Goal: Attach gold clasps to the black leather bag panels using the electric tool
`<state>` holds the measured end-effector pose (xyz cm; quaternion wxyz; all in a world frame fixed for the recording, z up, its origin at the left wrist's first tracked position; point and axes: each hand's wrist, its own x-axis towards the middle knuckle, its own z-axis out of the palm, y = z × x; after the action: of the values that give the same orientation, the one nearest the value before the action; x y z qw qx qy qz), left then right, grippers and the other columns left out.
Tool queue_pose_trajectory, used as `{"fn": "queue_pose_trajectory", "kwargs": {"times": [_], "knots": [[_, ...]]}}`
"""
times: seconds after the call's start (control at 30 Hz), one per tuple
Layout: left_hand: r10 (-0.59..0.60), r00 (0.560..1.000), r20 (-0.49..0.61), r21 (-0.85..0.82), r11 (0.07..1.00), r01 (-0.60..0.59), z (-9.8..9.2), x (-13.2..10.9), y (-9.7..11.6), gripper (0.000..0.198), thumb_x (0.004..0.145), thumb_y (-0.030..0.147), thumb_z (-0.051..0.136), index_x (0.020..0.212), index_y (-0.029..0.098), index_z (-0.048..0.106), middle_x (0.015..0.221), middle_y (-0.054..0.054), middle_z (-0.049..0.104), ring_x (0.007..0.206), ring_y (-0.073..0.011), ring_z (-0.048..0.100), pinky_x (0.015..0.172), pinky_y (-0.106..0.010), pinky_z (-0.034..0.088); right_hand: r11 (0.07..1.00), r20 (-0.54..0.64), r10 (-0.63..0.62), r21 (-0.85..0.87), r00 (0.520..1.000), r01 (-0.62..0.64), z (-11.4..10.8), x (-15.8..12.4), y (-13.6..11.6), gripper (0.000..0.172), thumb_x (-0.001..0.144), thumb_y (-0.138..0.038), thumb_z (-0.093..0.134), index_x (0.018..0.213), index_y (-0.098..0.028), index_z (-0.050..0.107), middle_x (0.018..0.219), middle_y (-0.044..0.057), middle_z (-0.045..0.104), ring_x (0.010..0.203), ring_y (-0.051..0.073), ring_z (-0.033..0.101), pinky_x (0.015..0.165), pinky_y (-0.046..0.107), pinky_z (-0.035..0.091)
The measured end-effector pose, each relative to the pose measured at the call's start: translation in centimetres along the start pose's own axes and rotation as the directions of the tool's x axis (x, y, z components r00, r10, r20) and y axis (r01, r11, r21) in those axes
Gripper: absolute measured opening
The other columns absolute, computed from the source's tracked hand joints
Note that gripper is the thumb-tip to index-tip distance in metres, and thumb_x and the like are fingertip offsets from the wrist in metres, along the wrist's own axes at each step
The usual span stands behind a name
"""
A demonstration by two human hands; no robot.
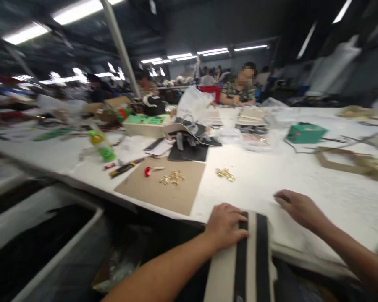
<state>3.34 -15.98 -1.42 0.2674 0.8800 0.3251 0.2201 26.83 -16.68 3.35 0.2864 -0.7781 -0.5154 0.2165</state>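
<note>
At the table's front edge lies a long cream piece with black stripes, perhaps a fabric panel or bag part; it slants down off the edge. My left hand grips its left side near the top, thumb and fingers over a black stripe. Just right of it, my right hand is low over the white table, fingers curled together. Whatever those fingers hold, if anything, is too small to make out. Beyond my hands are small gold metal fittings, with more gold fittings on a brown board.
A red-and-white tool, a yellow-black cutter and a green-labelled bottle lie left. A green box stands right. A white bin is below left. Across the table sits a person.
</note>
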Motion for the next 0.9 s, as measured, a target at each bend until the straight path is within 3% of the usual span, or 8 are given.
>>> {"fn": "queue_pose_trajectory", "kwargs": {"times": [0.1,0.2,0.27,0.4,0.6,0.9], "knots": [[0.026,1.0,-0.005,-0.114,0.993,-0.027,-0.2,1.0,-1.0,0.036,0.079,0.03,0.087,0.114,0.026,0.078,0.128,-0.007,0.075,0.125,-0.0297,0.06,0.109,-0.049,0.04,0.994,0.168,-0.015,0.11,0.986,-0.004,-1.5,-4.1,2.6,0.01,0.095,-0.026,0.065,0.093,-0.021,0.073,0.083,0.001,0.074,0.079,0.019,0.07,0.078,0.029,0.053],[0.045,0.999,-0.019,-0.082,0.996,-0.047,-0.1,1.2,-1.3,0.033,0.079,0.029,0.087,0.11,0.027,0.077,0.127,-0.004,0.075,0.125,-0.0277,0.06,0.108,-0.046,0.041,0.949,0.268,-0.116,0.313,0.957,0.027,0.7,-6.5,1.9,0.015,0.093,-0.031,0.062,0.095,-0.02,0.072,0.079,-0.001,0.072,0.074,0.019,0.066,0.072,0.028,0.049],[0.048,0.999,-0.02,-0.056,0.997,-0.049,0.0,1.1,-1.0,0.033,0.08,0.029,0.087,0.111,0.027,0.076,0.127,-0.003,0.075,0.124,-0.0268,0.06,0.106,-0.044,0.042,0.938,0.271,-0.126,0.345,0.954,0.026,2.3,-7.4,1.2,0.015,0.091,-0.03,0.062,0.093,-0.02,0.072,0.08,-0.001,0.072,0.076,0.018,0.065,0.074,0.028,0.048],[0.059,0.998,-0.038,-0.036,0.998,-0.06,0.4,1.1,-1.2,0.035,0.079,0.03,0.088,0.111,0.026,0.074,0.127,-0.003,0.075,0.123,-0.027,0.061,0.106,-0.045,0.044,0.948,0.218,-0.142,0.31,0.966,0.069,3.7,-7.5,0.8,0.014,0.088,-0.028,0.062,0.092,-0.022,0.074,0.092,0.001,0.075,0.088,0.02,0.067,0.082,0.03,0.047],[0.095,0.994,-0.057,-0.038,0.995,-0.097,0.9,1.2,-2.0,0.033,0.08,0.032,0.088,0.109,0.028,0.072,0.125,-0.002,0.075,0.122,-0.0267,0.062,0.104,-0.046,0.045,0.977,0.191,-0.145,0.183,0.971,0.11,4.3,-6.7,0.7,0.014,0.089,-0.029,0.06,0.087,-0.023,0.073,0.093,0.003,0.075,0.091,0.022,0.067,0.085,0.033,0.048],[0.095,0.994,-0.049,-0.035,0.995,-0.097,0.8,1.4,-1.9,0.036,0.08,0.035,0.088,0.112,0.027,0.073,0.125,-0.002,0.074,0.123,-0.0269,0.062,0.104,-0.047,0.044,0.993,0.213,0.007,0.11,0.977,-0.031,4.4,-5.9,-0.3,0.005,0.081,-0.025,0.067,0.078,-0.022,0.07,0.073,-0.002,0.069,0.07,0.018,0.062,0.066,0.029,0.041]]}}
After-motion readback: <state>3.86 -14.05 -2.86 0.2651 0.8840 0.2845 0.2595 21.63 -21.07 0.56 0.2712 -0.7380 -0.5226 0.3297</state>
